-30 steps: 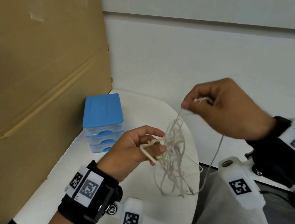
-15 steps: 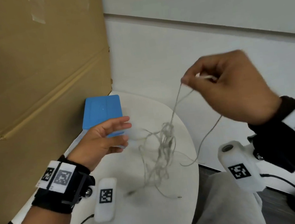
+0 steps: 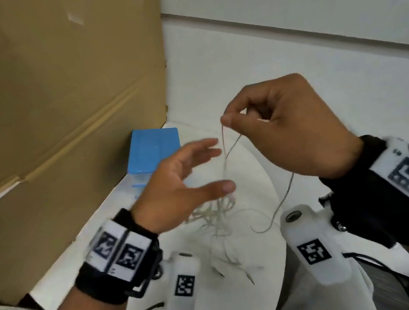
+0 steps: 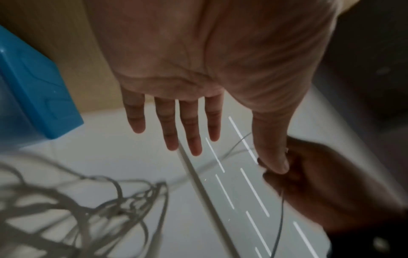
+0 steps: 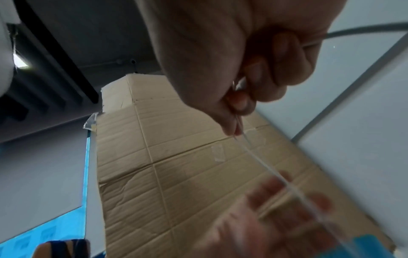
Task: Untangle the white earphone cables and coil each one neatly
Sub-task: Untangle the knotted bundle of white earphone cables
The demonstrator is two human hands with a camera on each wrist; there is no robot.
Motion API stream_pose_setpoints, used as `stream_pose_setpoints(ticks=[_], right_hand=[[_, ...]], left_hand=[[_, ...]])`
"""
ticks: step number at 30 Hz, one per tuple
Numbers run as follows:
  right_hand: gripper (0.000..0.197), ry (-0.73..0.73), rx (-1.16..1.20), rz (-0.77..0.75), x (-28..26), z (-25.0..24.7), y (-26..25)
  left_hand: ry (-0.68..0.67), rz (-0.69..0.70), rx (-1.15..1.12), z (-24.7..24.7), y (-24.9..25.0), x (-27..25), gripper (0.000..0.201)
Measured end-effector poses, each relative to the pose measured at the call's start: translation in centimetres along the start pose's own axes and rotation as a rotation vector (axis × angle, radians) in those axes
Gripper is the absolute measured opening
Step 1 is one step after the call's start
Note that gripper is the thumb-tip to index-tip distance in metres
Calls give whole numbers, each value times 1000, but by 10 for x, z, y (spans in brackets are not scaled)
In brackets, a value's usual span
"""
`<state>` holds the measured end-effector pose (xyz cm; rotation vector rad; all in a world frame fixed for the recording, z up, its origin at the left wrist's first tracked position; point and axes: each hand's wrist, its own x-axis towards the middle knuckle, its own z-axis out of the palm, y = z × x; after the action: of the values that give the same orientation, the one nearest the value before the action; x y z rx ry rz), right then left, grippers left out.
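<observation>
cable tangle (image 3: 217,217): blurred in the head view; separate earphone cables and their count cannot be told; its left part is behind the left hand (image 3: 177,191).
tangle in left wrist view (image 4: 88,206): smeared and cut off by the left and bottom edges.
right hand (image 3: 289,129): what lies inside its curled fingers, beyond the pinched strand, is hidden.
left hand in right wrist view (image 5: 264,218): motion-blurred; contact with the strand cannot be told.
blue drawer box (image 3: 155,147): lower front hidden behind the left hand.
</observation>
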<state>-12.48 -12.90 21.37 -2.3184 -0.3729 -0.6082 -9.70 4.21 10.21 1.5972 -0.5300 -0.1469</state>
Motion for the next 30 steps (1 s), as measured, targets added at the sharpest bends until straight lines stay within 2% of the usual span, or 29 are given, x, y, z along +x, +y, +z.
stream_pose_setpoints(ticks=[1,4,7,8,10,11,13,14,16,17,20,21,23,26,29,30], right_hand=[[15,22,7,-15,3,-2,-4],[16,229,56,-73,17,-14,-14],[16,76,-42,-82,22,-24,-23],[18,99,-69,-90,25,-26,-25],[17,235,-68,-121,32,-33,-27],[17,232,-74,-124,35,-34,-28],[18,57,-157,-86,36,-35,-31],[18,25,-196,-75,37,-35,-31],[18,182,-186,-93,40,-35,-30],[16,234,-160,-103,42,-36,-30],[17,71,-248,-87,41,-31,-31],[17,117,-263,-99,41,-29,-28],[16,270,-185,-116,43,-31,-25],[20,206,-192,-87,45,-31,-23],[17,294,-198,-119,45,-31,-21],[18,235,-213,-112,44,-30,-21]], left_hand=[[-24,-22,31,5,-6,0,61],[-3,-76,49,10,-29,2,35],[32,-104,26,10,-42,2,23],[36,-112,18,10,-45,3,21],[70,-137,-7,9,-50,4,17],[95,-147,-11,7,-53,4,18],[118,-161,0,4,-59,4,24],[118,-173,-2,3,-61,4,25],[105,-224,-42,2,-64,5,32],[95,-244,-67,1,-66,5,42],[56,-257,-41,-1,-67,6,75],[45,-262,-12,-2,-67,6,81],[42,-276,12,-4,-65,7,85],[39,-264,26,-5,-63,6,85],[43,-223,32,-5,-58,6,88],[53,-203,19,-3,-54,6,87]])
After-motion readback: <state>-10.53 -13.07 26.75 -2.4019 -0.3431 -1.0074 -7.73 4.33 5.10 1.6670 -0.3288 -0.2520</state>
